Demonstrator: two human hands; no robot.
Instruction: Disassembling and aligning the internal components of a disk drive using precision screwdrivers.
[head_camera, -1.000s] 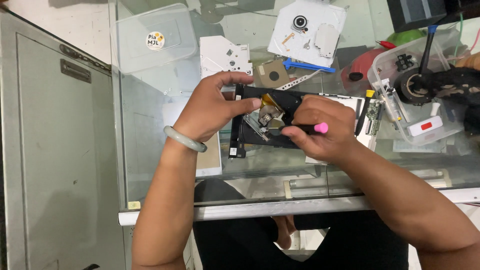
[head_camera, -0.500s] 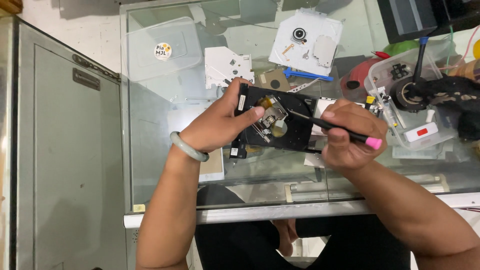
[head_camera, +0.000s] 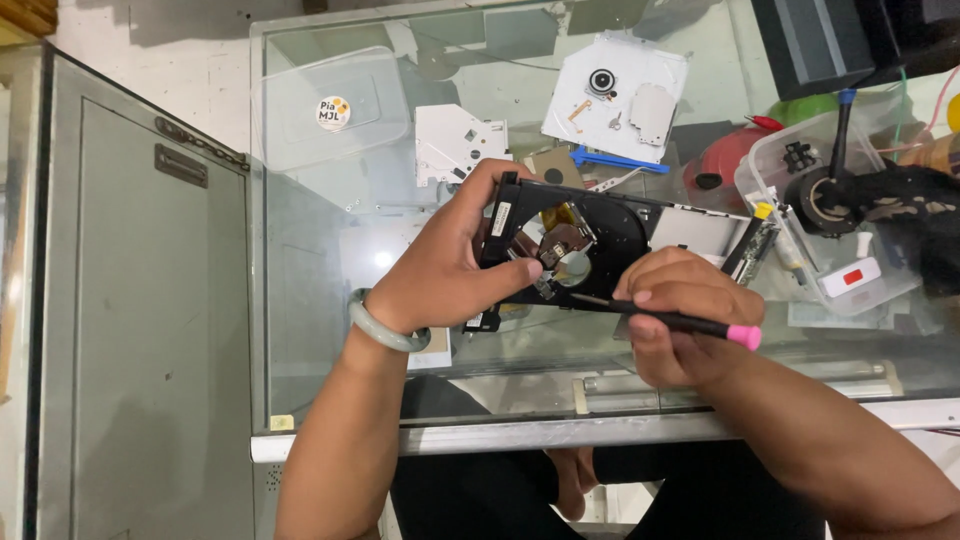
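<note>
Meanwhile left hand (head_camera: 450, 265) steadies black drive (head_camera: 590, 250) (opened); right hand (head_camera: 685, 325) holds screwdriver (head_camera: 665, 318).

my left hand (head_camera: 450, 275) grips the black drive mechanism (head_camera: 575, 250) by its left edge, thumb pressed near the shiny round hub, holding it tilted above the glass table (head_camera: 330, 250). my right hand (head_camera: 680, 325) pinches a thin black screwdriver (head_camera: 660, 318) with a pink cap, its tip touching the mechanism just below the hub. a clear plastic box (head_camera: 850, 270) of parts sits just to the right.

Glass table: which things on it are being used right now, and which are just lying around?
In use:
black disc drive, gripped by left hand
pink-tipped screwdriver, held in right hand

Lying about:
white metal cover
blue strip
clear plastic tub
</note>
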